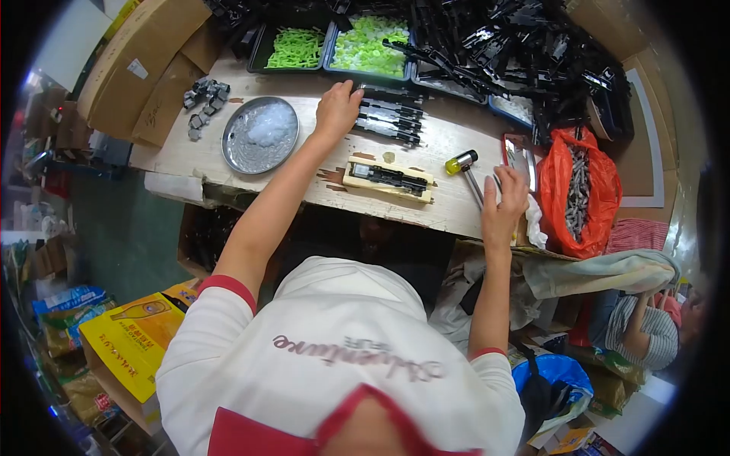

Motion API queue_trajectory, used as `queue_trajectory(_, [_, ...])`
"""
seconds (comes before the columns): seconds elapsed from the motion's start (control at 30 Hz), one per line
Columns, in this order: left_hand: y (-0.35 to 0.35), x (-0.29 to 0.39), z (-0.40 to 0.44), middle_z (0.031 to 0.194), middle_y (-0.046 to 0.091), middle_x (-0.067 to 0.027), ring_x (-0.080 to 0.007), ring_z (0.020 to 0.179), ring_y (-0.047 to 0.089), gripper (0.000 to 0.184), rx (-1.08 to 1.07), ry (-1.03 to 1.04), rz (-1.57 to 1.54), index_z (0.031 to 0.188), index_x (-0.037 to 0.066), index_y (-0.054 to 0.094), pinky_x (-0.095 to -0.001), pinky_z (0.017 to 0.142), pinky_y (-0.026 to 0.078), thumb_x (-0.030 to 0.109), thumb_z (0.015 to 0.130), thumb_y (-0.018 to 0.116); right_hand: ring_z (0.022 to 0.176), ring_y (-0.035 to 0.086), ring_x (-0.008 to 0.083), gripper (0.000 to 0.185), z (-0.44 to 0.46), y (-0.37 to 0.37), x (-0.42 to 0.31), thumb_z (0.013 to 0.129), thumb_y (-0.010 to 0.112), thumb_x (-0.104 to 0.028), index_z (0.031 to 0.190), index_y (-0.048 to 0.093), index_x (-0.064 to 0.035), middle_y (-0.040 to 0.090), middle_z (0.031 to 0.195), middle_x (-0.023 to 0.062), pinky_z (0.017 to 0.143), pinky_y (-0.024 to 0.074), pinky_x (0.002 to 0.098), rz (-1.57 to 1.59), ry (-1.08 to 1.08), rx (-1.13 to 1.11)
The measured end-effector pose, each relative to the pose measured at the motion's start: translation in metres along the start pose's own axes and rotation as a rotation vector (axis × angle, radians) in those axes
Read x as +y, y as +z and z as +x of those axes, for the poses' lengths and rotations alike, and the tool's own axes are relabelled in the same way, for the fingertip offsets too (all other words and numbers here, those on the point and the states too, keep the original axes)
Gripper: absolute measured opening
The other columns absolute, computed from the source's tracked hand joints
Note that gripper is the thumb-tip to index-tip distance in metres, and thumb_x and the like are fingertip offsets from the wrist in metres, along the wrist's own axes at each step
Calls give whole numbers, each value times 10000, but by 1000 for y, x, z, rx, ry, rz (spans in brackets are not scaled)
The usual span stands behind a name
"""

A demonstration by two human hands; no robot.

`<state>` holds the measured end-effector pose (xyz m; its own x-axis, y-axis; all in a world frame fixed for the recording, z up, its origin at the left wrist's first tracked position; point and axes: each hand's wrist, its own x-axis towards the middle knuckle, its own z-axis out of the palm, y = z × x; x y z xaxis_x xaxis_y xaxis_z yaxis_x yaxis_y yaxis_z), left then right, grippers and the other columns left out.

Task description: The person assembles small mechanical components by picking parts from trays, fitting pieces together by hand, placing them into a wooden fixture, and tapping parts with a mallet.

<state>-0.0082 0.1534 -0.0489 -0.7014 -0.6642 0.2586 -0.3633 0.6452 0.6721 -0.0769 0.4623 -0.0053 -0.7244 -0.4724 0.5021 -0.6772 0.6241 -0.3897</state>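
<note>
My left hand (338,112) reaches to the left end of a row of long black parts (389,120). Its fingers are closed at the end of the farthest black part (391,95). My right hand (505,204) hovers or rests by the handle of a small mallet (461,162) with a yellow and black head, its fingers apart. I cannot tell whether the thumb touches the handle. Between the hands, a cream-coloured fixture block (356,182) holds another black part (389,177) with a silvery piece at its left end.
A round metal tray (237,156) holds translucent material; small grey pieces (205,99) lie beside it. Bins of green sticks (296,48) and green-white pieces (370,45) stand behind. Black parts (525,53) are heaped at back right. A red bag (559,167) holds metal pieces. Another person (642,330) is at right.
</note>
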Motion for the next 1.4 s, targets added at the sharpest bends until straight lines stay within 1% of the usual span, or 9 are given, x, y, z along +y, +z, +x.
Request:
queue_trajectory(0.2, [6,0,-2,934,591,-205,-360,872,564,327,33,24,-42,1034,-29,567,-383,755,433,222,828,542,997,474,232,205,0,13,-25,818,574,-163,995,581,-61,547,1042,67,831,306,354,21,-121,-32])
queue_trajectory(0.47, [11,0,0,936,605,-188,-320,833,590,336,41,75,-125,1048,-37,566,-345,721,442,221,832,556,933,506,240,149,12,-8,28,804,540,-106,939,589,-69,566,961,70,791,334,369,35,18,77])
queue_trajectory(0.77, [-1,-3,-12,840,614,-112,-151,612,575,292,94,101,-101,1020,-27,596,-276,585,465,181,815,598,820,559,305,134,40,-4,88,774,539,-91,879,608,-45,591,840,135,707,414,402,-214,30,-124])
queue_trajectory(0.87, [-33,10,-20,769,595,-45,-81,560,539,190,71,109,-312,919,4,640,-223,476,428,146,793,632,774,577,330,142,54,7,92,740,548,-76,864,601,-29,595,812,163,675,449,418,-343,-11,-207])
queue_trajectory(0.97, [-63,-8,-9,751,602,-47,-78,536,524,187,124,113,-212,913,-2,640,-225,471,423,143,794,626,751,579,354,115,65,27,94,717,534,-65,809,595,-31,598,803,184,660,455,441,-390,-3,-240])
queue_trajectory(1.0, [-74,-10,7,718,620,-61,-87,541,541,180,168,-17,-270,900,2,646,-223,477,425,138,785,621,751,579,354,115,68,27,94,717,534,-65,809,595,-31,598,803,184,660,455,441,-369,-24,-240])
queue_trajectory(1.13, [-94,-56,59,736,653,-96,-170,646,625,169,271,24,-35,870,18,660,-268,582,476,135,756,615,695,580,377,136,70,18,100,707,505,-48,802,598,-21,597,788,203,613,458,460,-456,2,-338])
queue_trajectory(1.2, [-98,-65,78,805,635,-151,-287,733,622,161,232,67,148,838,41,668,-340,669,485,118,719,591,690,583,377,136,71,17,96,707,503,-42,806,594,-16,600,789,205,607,460,458,-471,-18,-351])
queue_trajectory(1.4, [-80,-30,90,791,637,-119,-250,721,620,163,107,299,22,843,34,659,-318,657,481,108,701,627,723,578,341,136,63,4,84,716,526,-34,834,566,22,584,805,197,646,449,399,-175,18,-238])
